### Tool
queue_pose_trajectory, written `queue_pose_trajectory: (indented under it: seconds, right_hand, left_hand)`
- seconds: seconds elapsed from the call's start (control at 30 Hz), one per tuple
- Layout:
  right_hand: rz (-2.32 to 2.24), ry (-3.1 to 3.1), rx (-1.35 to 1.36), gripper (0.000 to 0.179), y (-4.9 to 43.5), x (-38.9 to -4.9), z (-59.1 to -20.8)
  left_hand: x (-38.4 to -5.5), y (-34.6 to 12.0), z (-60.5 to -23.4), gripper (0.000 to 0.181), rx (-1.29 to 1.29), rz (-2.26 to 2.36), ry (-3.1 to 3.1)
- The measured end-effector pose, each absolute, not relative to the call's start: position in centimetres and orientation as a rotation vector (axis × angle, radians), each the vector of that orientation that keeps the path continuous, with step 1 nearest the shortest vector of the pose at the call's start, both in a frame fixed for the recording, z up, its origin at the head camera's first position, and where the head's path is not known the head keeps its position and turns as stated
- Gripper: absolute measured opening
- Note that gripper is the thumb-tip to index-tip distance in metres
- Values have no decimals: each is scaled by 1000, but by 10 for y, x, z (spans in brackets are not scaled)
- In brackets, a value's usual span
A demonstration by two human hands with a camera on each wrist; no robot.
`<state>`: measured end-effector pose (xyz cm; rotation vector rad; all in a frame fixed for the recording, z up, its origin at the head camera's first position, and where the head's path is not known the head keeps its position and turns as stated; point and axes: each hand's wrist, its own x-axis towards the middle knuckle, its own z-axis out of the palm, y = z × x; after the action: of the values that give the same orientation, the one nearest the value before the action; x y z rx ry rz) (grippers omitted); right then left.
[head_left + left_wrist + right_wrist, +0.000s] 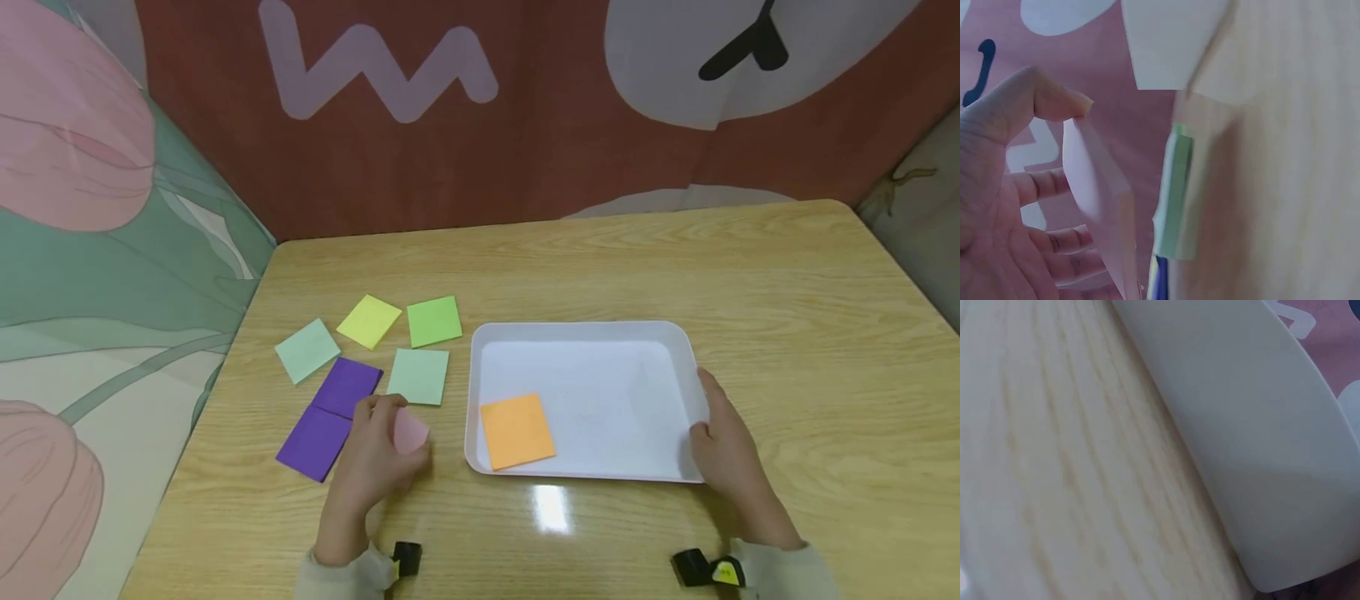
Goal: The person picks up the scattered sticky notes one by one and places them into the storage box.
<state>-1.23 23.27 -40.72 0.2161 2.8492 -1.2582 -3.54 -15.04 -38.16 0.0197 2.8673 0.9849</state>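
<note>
Between thumb and fingers, my left hand (372, 450) holds a pink sticky note pad (409, 431) above the table. The left wrist view shows the thumb at one corner of the pink pad (1094, 181) and the fingers behind it. My right hand (729, 442) grips the right rim of a white tray (585, 332), thumb over the edge. An orange sticky note pad (517, 431) lies in the tray's front left corner. In the right wrist view only the outer wall of the tray (1222, 425) and some table show; the hand is mostly hidden.
Left of the tray lie two purple pads (315, 442), a pale green pad (418, 375), another pale green pad (307, 350), a yellow pad (369, 321) and a bright green pad (435, 321). The wooden table (810, 317) ends at a patterned cloth (450, 175).
</note>
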Motion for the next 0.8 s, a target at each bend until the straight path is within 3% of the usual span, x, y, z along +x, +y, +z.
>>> queue_pose_trajectory:
  seconds: [0.8]
  right_hand:
    - [-1287, 2844, 200, 61, 233, -11, -408]
  left_hand:
    - [-42, -108, -364, 55, 441, 1144, 2875]
